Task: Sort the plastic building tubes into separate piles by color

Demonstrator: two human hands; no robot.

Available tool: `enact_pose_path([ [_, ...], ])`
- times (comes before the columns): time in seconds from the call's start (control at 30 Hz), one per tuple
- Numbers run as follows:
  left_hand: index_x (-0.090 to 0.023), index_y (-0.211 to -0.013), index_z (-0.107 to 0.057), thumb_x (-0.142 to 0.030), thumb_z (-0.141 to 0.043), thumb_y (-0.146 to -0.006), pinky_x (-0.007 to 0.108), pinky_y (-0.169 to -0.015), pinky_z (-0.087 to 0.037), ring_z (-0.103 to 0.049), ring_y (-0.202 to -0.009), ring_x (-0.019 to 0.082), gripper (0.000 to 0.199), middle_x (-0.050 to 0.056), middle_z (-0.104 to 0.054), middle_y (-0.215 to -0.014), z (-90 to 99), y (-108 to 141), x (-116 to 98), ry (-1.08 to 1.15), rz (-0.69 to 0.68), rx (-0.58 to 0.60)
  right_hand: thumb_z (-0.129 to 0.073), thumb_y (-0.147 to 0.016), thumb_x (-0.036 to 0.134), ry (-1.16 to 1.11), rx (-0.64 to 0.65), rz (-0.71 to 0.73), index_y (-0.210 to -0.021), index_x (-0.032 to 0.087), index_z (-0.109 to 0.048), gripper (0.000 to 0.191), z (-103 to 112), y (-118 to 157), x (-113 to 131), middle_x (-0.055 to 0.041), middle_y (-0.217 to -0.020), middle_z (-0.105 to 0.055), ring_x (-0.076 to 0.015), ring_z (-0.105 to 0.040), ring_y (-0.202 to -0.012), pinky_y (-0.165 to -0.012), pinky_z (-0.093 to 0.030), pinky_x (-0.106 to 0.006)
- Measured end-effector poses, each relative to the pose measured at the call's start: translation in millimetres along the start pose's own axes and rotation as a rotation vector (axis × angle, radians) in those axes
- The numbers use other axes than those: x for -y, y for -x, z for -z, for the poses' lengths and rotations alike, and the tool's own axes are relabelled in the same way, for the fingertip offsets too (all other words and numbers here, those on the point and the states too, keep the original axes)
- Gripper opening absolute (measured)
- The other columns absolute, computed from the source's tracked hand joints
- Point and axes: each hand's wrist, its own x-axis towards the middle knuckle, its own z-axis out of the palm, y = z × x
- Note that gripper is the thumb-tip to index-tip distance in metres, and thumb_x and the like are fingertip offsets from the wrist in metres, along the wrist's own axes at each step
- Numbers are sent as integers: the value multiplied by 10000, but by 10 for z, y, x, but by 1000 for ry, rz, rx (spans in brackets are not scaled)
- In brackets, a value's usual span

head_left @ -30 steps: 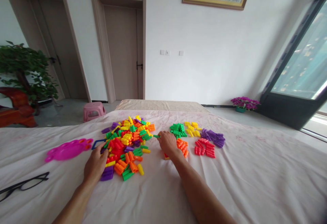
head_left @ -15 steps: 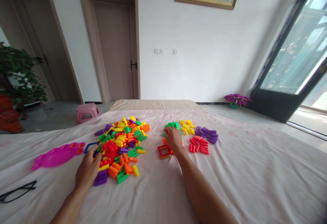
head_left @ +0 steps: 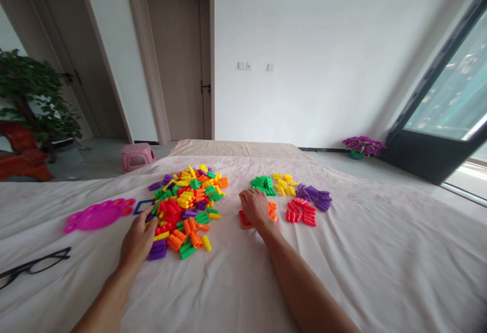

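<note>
My left hand (head_left: 137, 237) rests against the left side of a mixed heap of plastic building blocks (head_left: 190, 198). Its thumb and index finger are apart at the heap's edge, with nothing plainly gripped. My right hand (head_left: 254, 207) hangs over a small group of orange blocks (head_left: 272, 212) and a red square frame (head_left: 245, 220), partly covering both. Its fingers are curled downward, and whatever they hold is hidden. Just beyond lie green blocks (head_left: 264, 184). Yellow blocks (head_left: 283, 185), purple blocks (head_left: 315, 196) and red blocks (head_left: 301, 212) lie in separate groups to the right.
A magenta plastic tray (head_left: 101, 215) and a blue square frame (head_left: 143, 207) lie left of the heap. Black glasses (head_left: 38, 266) sit nearer me on the pale tablecloth (head_left: 213, 292). A pink stool (head_left: 138, 157) stands beyond the table.
My right hand has drawn back from the green blocks to above the orange ones and the red frame. My left hand stays by the heap. The view has tilted downward.
</note>
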Motion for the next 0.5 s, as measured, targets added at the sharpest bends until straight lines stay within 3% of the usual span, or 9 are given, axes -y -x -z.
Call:
enact_pose_path([
  [0.23, -210, -1390, -527, -461, -390, -924, 395, -1030, -440, -575, -1246, 283, 546, 121, -599, -1384, 26, 57, -31, -3, 24, -9, -387, -1026, 302, 42, 45, 27, -1007, 248, -708, 327, 40, 49, 99, -58, -1038, -708, -202, -569, -1007, -854, -311, -312],
  [0.5, -204, -1403, -512, -476, -382, -924, 402, -1018, -448, -589, -1221, 286, 566, 129, -605, -1369, 23, 44, 8, -34, 8, 0, -327, -1041, 365, -7, -83, -44, -1021, 251, -696, 386, 124, 13, 10, -48, -1065, -693, -193, -554, -1032, -885, -309, -306],
])
